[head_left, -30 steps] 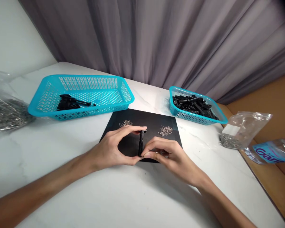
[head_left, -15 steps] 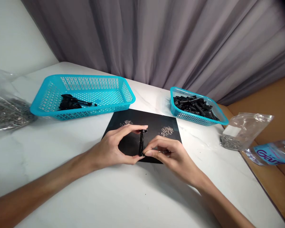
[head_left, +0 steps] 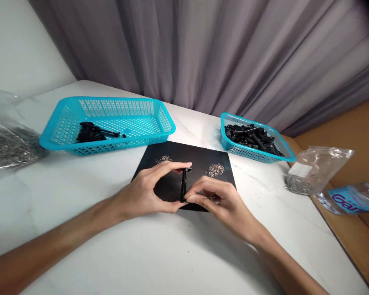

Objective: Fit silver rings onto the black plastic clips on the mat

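Observation:
My left hand (head_left: 150,186) grips a slim black plastic part (head_left: 183,184) by its two ends, index finger at the far end and thumb at the near one. The part is held lengthwise over a black mat (head_left: 197,153). My right hand (head_left: 218,194) is closed in a pinch, its thumb and index fingertips at the part's near end. What sits between those fingertips is too small and covered to make out. Two heaps of small metal pieces lie on the mat, a left heap (head_left: 164,159) beyond my left hand and a right heap (head_left: 215,169) beyond my right.
A large blue basket (head_left: 126,141) at the left holds some black parts (head_left: 92,132). The smaller blue basket (head_left: 255,155) at the right holds many. Clear bags of metal pieces stand at far left (head_left: 12,145) and right (head_left: 301,180). A plastic bottle (head_left: 350,198) lies at the right edge.

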`<state>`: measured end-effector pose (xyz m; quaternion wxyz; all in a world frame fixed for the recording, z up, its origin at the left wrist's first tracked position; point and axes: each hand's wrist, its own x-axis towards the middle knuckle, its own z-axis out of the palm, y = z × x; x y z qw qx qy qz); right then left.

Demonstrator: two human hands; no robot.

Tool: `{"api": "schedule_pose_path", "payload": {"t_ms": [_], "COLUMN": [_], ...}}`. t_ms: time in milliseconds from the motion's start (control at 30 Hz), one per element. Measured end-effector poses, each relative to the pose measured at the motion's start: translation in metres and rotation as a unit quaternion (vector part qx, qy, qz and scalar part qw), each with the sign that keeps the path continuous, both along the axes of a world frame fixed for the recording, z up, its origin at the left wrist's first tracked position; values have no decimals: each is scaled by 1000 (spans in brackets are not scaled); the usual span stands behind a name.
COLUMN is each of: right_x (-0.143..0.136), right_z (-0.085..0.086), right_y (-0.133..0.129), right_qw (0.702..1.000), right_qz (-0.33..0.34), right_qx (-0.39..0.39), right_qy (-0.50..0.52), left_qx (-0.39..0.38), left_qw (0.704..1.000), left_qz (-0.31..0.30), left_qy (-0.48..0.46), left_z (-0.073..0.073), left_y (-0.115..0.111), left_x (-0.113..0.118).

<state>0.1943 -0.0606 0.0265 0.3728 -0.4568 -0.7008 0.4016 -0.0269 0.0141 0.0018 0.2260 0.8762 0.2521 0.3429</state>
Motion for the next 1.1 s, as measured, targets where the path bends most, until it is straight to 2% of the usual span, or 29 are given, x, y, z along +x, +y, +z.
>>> {"api": "schedule_pose_path", "payload": {"t_ms": [167,533,767,933,1100], "right_x": [-1,1,1,0,0], "right_z": [-4,0,-2,-5,-8], "right_y": [1,-1,-1,-2,-1], "right_qw": [999,999,999,996,998], "right_qz": [-25,33,28,16,1], "right_qx": [29,15,29,79,60], "right_qy": [15,3,-14,-25,-23], "left_qx": [10,13,27,39,36], "left_qw": [1000,1000,1000,999,999], "left_qz": [1,-6,-10,-1,-8], "left_qy": [-1,-14,-11,-21,-15], "left_z": [-1,-4,-5,-4,-4], "left_y": [1,2,2,2,4], "left_x": [-1,-1,-2,0,1]}}
